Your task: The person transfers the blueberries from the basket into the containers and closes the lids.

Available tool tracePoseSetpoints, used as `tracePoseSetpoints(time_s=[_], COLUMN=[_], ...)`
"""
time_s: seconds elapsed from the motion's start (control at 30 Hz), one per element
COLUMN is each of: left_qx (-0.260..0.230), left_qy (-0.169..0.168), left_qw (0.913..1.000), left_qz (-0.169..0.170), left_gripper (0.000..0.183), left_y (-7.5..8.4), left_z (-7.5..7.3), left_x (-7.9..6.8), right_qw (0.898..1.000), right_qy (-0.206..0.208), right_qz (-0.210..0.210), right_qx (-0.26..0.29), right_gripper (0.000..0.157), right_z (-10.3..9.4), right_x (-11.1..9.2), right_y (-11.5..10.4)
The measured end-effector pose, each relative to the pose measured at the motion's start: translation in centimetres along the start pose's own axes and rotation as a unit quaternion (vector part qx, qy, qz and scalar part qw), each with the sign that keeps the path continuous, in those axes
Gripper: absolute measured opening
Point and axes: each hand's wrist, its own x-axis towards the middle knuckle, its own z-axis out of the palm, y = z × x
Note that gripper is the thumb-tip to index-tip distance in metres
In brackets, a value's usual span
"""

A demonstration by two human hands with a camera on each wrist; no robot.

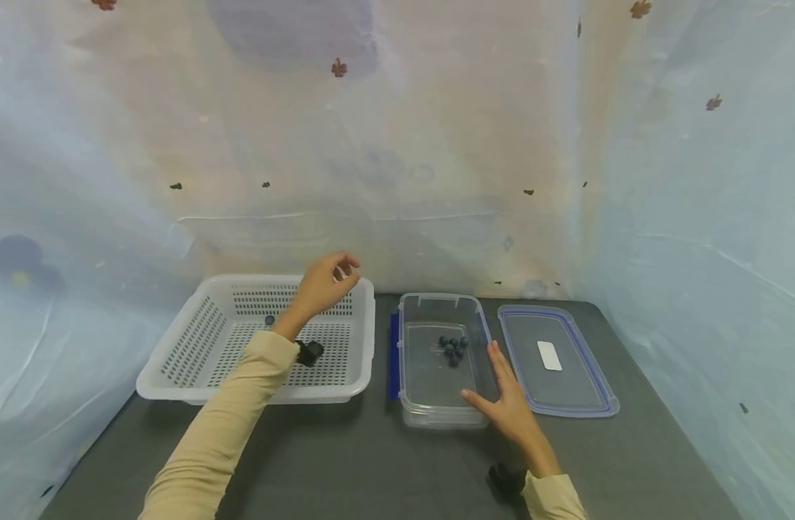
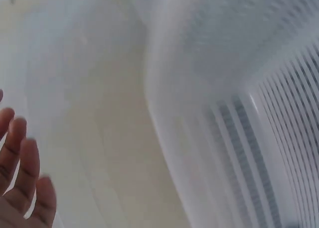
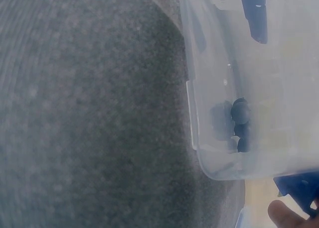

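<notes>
My left hand (image 1: 328,283) hovers over the back right part of a white perforated basket (image 1: 151,386). Its fingers are loosely bent, and no object shows among them in the left wrist view (image 2: 25,173). One blueberry (image 1: 269,320) lies in the basket. Several more blueberries (image 1: 450,349) sit together in a clear plastic container (image 1: 436,410); they show through its wall in the right wrist view. My right hand (image 1: 510,408) is at the container's right side, fingers extended along the wall and thumb spread toward the front corner.
A clear lid (image 1: 569,383) with a blue-violet seal and a white label (image 1: 549,356) lies right of the container. A blue latch (image 1: 394,355) sticks out on the container's left. Patterned plastic sheeting (image 1: 403,180) walls in the dark table (image 1: 345,462) at the back and sides.
</notes>
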Motion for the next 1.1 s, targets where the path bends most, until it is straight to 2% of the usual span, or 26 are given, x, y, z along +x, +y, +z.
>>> tracePoseSetpoints(time_s=[0.1, 0.23, 0.33, 0.47, 0.6, 0.77, 0.97, 1.1], left_qx=[0.095, 0.189, 0.229, 0.246, 0.226, 0.167, 0.138, 0.068], left_qy=[0.0, -0.006, -0.015, -0.039, -0.06, -0.049, -0.05, -0.036], left_qw=[0.9955, 0.9819, 0.9729, 0.9656, 0.9642, 0.9697, 0.963, 0.9558], left_qz=[0.001, -0.01, -0.027, -0.074, -0.124, -0.171, -0.226, -0.284], left_gripper=[0.02, 0.021, 0.021, 0.024, 0.026, 0.027, 0.031, 0.036], left_y=[-1.7, -4.1, -5.6, -7.2, -8.7, -10.8, -13.0, -14.4], left_z=[-1.2, -2.3, -2.9, -3.3, -3.6, -3.9, -3.9, -3.4], left_x=[-0.5, -1.1, -1.5, -2.1, -2.9, -4.0, -5.2, -6.1], right_qw=[1.0, 1.0, 1.0, 1.0, 1.0, 1.0, 1.0, 1.0], right_qy=[0.0, -0.002, -0.002, -0.001, -0.002, -0.002, 0.003, 0.005], right_qz=[0.001, -0.001, -0.002, -0.003, -0.002, -0.003, -0.008, -0.008], right_qx=[-0.001, 0.002, 0.002, 0.001, 0.002, 0.005, 0.005, 0.008], right_gripper=[0.095, 0.095, 0.094, 0.094, 0.095, 0.095, 0.095, 0.094], right_z=[-0.1, -0.2, -0.2, -0.2, -0.1, 0.0, 0.0, 0.0], right_x=[0.0, 0.0, 0.0, 0.0, 0.0, 0.0, 0.0, 0.0], right_y=[0.1, 0.1, 0.0, 0.0, 0.0, 0.0, 0.0, 0.0])
